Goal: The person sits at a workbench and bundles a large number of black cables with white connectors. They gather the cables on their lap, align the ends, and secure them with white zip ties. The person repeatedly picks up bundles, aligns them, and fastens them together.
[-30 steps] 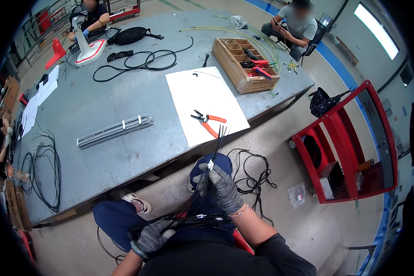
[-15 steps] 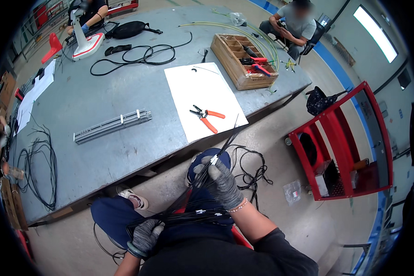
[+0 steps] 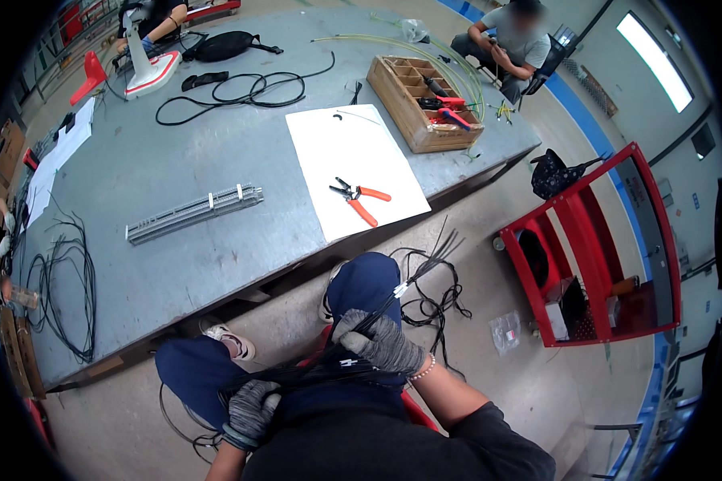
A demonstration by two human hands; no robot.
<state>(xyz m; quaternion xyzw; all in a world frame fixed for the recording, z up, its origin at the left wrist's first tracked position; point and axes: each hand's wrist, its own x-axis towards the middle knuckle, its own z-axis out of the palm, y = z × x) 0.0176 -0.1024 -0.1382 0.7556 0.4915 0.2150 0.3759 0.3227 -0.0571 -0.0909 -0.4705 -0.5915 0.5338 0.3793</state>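
A bundle of thin black cables [image 3: 313, 373] lies across my lap, with white tags [image 3: 400, 289] near its fanned-out upper end. Wrapped around the bundle below those tags is my right hand [image 3: 375, 341], in a grey knit glove. My left hand [image 3: 253, 407], gloved alike, is closed on the cables at the lap's left side. Orange-handled wire strippers [image 3: 361, 196] rest open on a white sheet [image 3: 321, 144] at the table edge. Left of the sheet lies a grey slotted strip [image 3: 192, 215] with white clips.
A wooden box [image 3: 417, 128] with tools stands on the grey table [image 3: 168, 272]. Black cable coils [image 3: 72, 297] lie at its left, with more loose cable [image 3: 437, 301] on the floor. A red cart [image 3: 594, 248] stands right. Two people sit beyond the table; another's gloved hands show far left.
My right hand has slid down the bundle toward my lap, away from the white tags. The bundle's upper end now leans further right and lower. My left hand stays nearly in place.
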